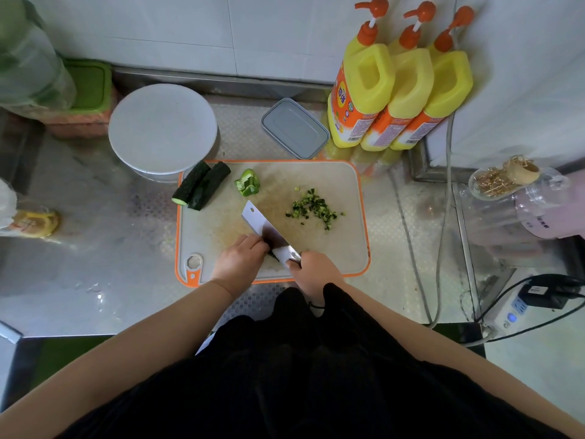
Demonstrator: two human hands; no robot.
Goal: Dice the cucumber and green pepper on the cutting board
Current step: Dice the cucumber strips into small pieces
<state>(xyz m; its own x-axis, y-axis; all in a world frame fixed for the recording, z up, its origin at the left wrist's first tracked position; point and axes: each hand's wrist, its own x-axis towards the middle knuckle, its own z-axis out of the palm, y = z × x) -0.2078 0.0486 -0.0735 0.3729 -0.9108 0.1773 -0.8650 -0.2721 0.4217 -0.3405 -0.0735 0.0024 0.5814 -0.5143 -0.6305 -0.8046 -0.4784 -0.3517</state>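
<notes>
Now: right hand (pixel 311 270) fingers grip knife (pixel 269 234); left hand (pixel 242 253) fingers curled on piece; 2 cucumber halves (pixel 202 185), 1 pepper (pixel 248 182).

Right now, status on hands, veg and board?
Right hand grips cleaver; left hand pins a dark cucumber bit at the blade. Diced pile done. Two cucumber pieces, green pepper uncut. Nothing blocking.

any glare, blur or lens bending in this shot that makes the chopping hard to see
Head view: wide-angle bending curves the counter edges and leans the yellow bottles; the steel counter throws soft glare; the frame's left edge is blurred; the knife blade reflects dark, hiding what the left hand steadies. The right hand and the diced pile read clearly.
</notes>
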